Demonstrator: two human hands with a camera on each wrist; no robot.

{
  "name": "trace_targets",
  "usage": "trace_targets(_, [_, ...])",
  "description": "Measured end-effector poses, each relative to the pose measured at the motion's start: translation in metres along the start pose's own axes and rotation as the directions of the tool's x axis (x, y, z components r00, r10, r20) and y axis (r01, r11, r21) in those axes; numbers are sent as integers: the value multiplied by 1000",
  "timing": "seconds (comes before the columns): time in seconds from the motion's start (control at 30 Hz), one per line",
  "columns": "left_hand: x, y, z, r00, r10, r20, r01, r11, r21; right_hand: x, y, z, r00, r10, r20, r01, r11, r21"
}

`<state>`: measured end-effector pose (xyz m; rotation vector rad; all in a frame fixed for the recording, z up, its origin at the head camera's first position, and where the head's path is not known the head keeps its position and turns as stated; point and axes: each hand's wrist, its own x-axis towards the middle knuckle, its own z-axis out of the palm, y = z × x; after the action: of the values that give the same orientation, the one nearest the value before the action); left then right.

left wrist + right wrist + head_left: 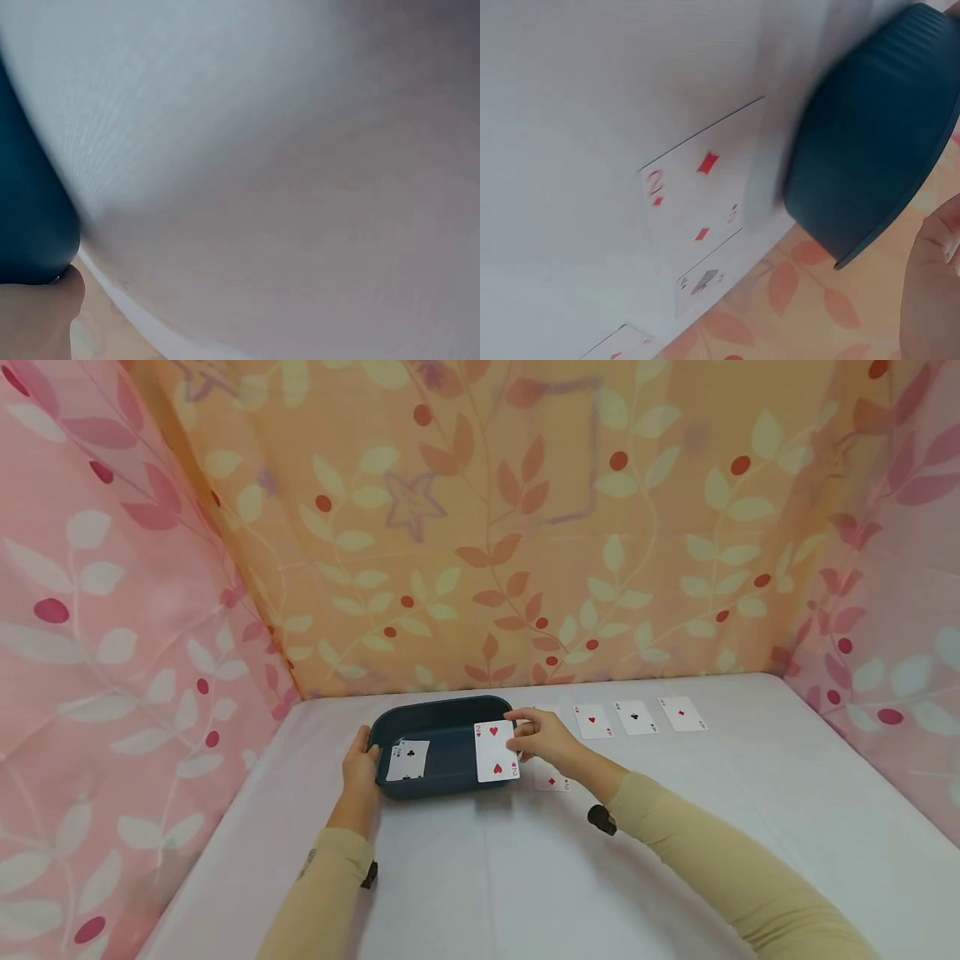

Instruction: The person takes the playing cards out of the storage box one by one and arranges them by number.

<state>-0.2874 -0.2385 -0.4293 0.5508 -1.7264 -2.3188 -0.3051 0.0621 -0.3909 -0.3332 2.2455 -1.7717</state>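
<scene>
A dark blue tray [442, 710] sits on the white table, with a clubs card [408, 760] lying inside it at the left. My left hand [361, 774] grips the tray's left rim; in the left wrist view only a fingertip [37, 315] against the tray's wall [30, 202] shows. My right hand [542, 737] pinches a two of hearts [497, 751] and holds it over the tray's right rim. A two of diamonds [552, 782] lies face up on the table just under that hand, and shows again as the two of diamonds [694, 199] beside the tray [870, 142].
Three more cards lie in a row at the back right: a heart card [593, 721], a club card [635, 717] and a diamond card [682, 713]. Floral cloth walls [480, 527] close in the table on three sides.
</scene>
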Motion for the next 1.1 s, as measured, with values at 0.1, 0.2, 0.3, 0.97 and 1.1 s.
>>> trace_targets(0.1, [0, 1, 0, 1000, -3, -1, 2, 1000, -11, -6, 3, -7, 1000, -2, -7, 2, 1000, -5])
trace_targets(0.2, [-1, 1, -1, 1000, -8, 1, 8, 1000, -8, -11, 6, -13, 1000, -12, -8, 12, 1000, 1])
trace_targets(0.3, [-1, 2, -1, 1000, -7, 7, 7, 1000, 11, -15, 9, -19, 1000, -21, -11, 21, 1000, 1])
trace_targets(0.97, [3, -1, 3, 999, -2, -43, 3, 999, 37, -26, 20, -46, 996, 48, -79, -50, 998, -31])
trace_targets(1.1, [2, -1, 3, 999, 4, -51, -2, 999, 42, -29, 22, -52, 996, 50, -79, -53, 998, -29])
